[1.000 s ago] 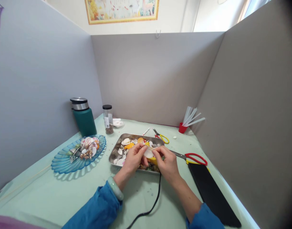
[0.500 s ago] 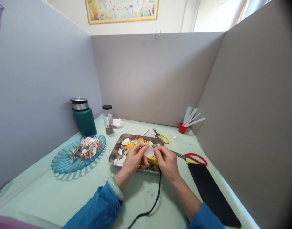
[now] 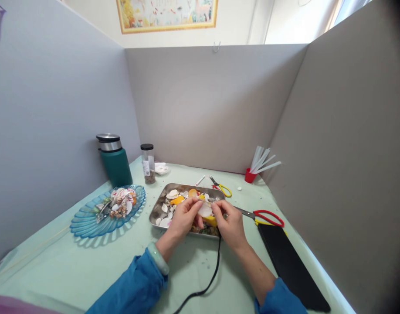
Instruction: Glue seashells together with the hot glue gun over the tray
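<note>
Between my two hands, above the metal tray (image 3: 157,208), is a pale, round seashell (image 3: 205,211). My left hand (image 3: 185,216) pinches its left edge with thumb and fingers. On the opposite edge, my right hand (image 3: 231,222) is closed in a similar pinch. Loose shells (image 3: 172,194), white and orange, lie in the tray, partly hidden by my hands. Just below the held shell shows a yellow object (image 3: 210,220), mostly covered by my right hand. A black cord (image 3: 216,270) runs from near that hand toward the front edge.
On the left, a blue scalloped plate (image 3: 84,226) holds a heap of shells, with a green flask (image 3: 116,165) behind it. A lidded jar (image 3: 148,165) stands nearby. To the right lie red-handled scissors (image 3: 268,216), yellow-handled snips (image 3: 224,189), a black slab (image 3: 291,266) and a red cup (image 3: 250,176) of translucent sticks.
The held shell and my fingertips have shifted very slightly, with the right fingertips a little farther over the shell's edge. Everything else has stayed put.
</note>
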A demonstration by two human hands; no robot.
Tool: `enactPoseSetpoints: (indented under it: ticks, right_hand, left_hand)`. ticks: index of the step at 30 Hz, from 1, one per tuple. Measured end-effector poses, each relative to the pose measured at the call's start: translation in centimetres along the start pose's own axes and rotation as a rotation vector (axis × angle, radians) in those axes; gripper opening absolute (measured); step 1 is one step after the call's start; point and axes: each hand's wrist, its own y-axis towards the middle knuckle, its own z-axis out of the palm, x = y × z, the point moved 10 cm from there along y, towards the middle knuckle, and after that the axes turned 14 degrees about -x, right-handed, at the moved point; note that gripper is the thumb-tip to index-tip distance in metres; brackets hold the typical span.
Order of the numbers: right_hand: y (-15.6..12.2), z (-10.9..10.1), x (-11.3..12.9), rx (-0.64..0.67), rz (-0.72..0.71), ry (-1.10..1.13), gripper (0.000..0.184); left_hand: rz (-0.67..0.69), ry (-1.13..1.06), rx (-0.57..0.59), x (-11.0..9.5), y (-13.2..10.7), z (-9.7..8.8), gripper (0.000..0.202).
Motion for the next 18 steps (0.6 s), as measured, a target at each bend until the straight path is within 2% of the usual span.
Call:
enactPoseSetpoints:
  ticks: [18]
  right_hand:
    - [-0.15, -0.02, 0.8, 0.003, -0.078, -0.003, 0.025]
  left_hand:
    - [0.005, 0.044, -0.029, -0.57, -0.18, -0.2, 0.03]
